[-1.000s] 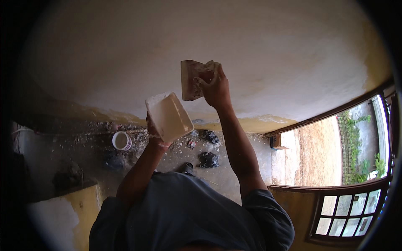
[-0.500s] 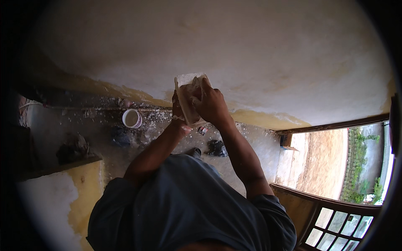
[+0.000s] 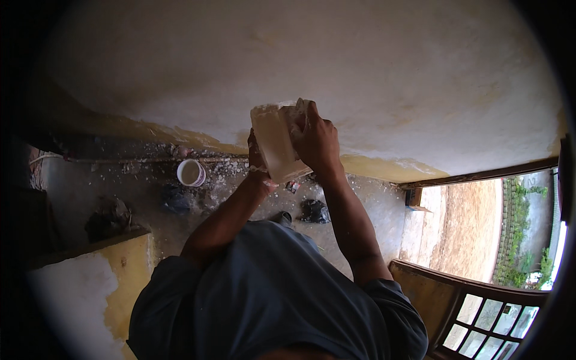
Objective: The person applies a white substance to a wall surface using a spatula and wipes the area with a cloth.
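Before the wall, my left hand [image 3: 257, 157] is closed on a flat rectangular board [image 3: 273, 139] smeared with whitish putty. Its fingers pass behind the board's left side and are mostly hidden. My right hand [image 3: 319, 141] is at the board's right edge, its fingers bent and closed, with pale smears on them. Whatever the right fingers grip is hidden by the hand. Beyond both hands rises a wall [image 3: 384, 78] with a patchy whitish coat over yellow paint.
A white bucket [image 3: 191, 173] stands on the floor, left of my arms, among scattered white flakes. Dark plastic bags [image 3: 315, 211] lie near my feet. A low yellow-and-white wall [image 3: 129, 264] is at lower left. To the right are a doorway [image 3: 456, 231] and a paned window [image 3: 492, 321].
My right hand has slid from the middle of the board to its right edge, turning slightly. More of the board's face shows. My left hand still holds it in nearly the same place.
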Demonstrator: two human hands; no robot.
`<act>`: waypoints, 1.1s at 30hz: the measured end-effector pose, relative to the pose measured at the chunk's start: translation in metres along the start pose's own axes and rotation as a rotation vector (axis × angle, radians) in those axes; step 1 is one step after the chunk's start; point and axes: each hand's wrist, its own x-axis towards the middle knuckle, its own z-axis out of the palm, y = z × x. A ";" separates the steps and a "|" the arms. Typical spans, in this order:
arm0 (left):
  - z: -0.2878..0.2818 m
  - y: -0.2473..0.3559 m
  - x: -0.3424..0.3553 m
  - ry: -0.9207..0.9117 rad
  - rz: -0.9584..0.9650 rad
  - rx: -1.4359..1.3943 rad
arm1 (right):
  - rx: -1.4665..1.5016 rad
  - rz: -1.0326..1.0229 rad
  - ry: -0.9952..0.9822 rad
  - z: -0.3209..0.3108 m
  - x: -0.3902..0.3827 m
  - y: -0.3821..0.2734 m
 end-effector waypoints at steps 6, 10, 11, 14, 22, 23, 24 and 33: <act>-0.003 -0.001 0.008 0.017 0.042 -0.021 | -0.002 -0.053 -0.013 -0.004 -0.003 -0.005; -0.013 0.001 0.007 -0.012 0.028 0.040 | -0.107 0.047 0.068 -0.017 0.005 -0.001; -0.017 0.001 0.007 0.013 0.023 0.034 | -0.124 0.059 0.055 -0.017 0.006 -0.001; 0.000 -0.003 0.009 -0.051 -0.011 -0.031 | -0.091 0.042 0.052 -0.009 0.008 -0.004; 0.005 0.000 0.016 0.007 0.042 0.059 | -0.091 0.008 0.081 -0.028 0.021 0.006; 0.007 0.000 0.016 0.010 0.045 0.086 | -0.096 0.034 0.053 -0.028 0.022 0.005; 0.007 0.000 0.018 0.013 0.047 0.087 | -0.101 0.061 0.027 -0.025 0.021 0.006; 0.007 -0.006 0.023 -0.020 0.034 0.027 | -0.052 0.039 0.049 -0.038 0.028 0.016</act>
